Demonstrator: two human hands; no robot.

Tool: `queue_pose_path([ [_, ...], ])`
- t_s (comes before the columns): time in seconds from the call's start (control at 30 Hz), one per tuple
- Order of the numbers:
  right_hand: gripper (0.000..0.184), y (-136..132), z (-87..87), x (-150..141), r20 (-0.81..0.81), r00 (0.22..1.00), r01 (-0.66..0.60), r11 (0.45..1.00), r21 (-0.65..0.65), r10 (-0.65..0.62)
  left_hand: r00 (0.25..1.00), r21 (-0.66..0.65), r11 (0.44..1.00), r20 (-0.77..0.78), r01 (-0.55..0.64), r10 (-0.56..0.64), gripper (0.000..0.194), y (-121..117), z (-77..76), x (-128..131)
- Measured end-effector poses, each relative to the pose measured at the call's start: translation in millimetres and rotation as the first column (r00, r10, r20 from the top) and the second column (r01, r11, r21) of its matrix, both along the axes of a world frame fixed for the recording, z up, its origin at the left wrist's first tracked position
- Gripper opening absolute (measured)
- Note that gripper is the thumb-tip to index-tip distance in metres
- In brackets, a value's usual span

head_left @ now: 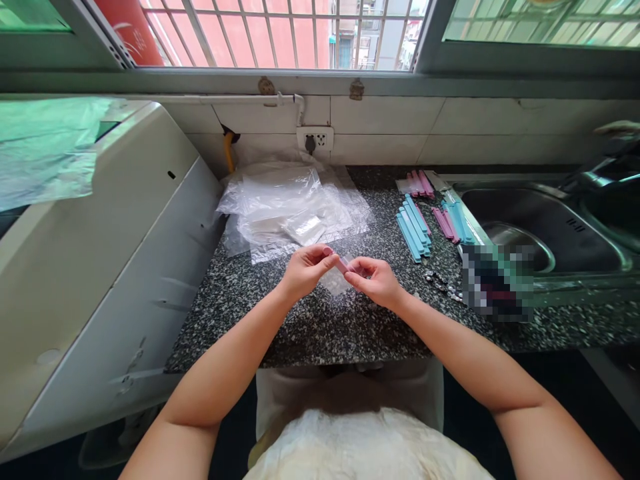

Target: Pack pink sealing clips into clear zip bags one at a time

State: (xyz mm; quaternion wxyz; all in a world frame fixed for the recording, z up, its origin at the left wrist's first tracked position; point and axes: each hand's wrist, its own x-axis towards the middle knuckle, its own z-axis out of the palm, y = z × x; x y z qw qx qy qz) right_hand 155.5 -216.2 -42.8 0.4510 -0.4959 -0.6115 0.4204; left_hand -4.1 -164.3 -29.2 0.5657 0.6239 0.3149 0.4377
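Observation:
Between my two hands, over the speckled counter, is a slim pink bag clip [342,265]. My left hand [309,270] pinches its left end with thumb and forefinger. Closed on the other end is my right hand [373,280], with a bit of clear plastic showing by its fingers. A small clear plastic bag [334,283] shows just below the fingertips; whether it is held or lying down I cannot tell. Beyond my hands lies a spread of clear plastic bags [280,193]. Light-blue bag clips [413,230] and pink bag clips [445,223] lie in bundles to the right.
A steel sink [545,213] with a tap [595,177] is set in the granite counter [330,333] at right. On the left stands a large white appliance or panel [125,267]. A wall socket [316,139] with a black plug sits behind the bags. A blurred-out object [497,283] lies by the sink.

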Motion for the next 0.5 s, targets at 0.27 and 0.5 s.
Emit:
queue_pose_path([
  [0.27,0.022,0.2,2.1,0.7,0.115,0.992,0.048,0.999,0.015,-0.049,1.0,-0.027,1.0,-0.01,-0.007,0.007,0.03,3.0,-3.3,2.0],
  [0.5,0.031,5.5,1.9,5.6,0.001,0.994,0.106,0.994,-0.022,-0.106,0.996,-0.055,0.995,-0.011,-0.085,0.085,0.034,5.0,-3.3,0.6],
])
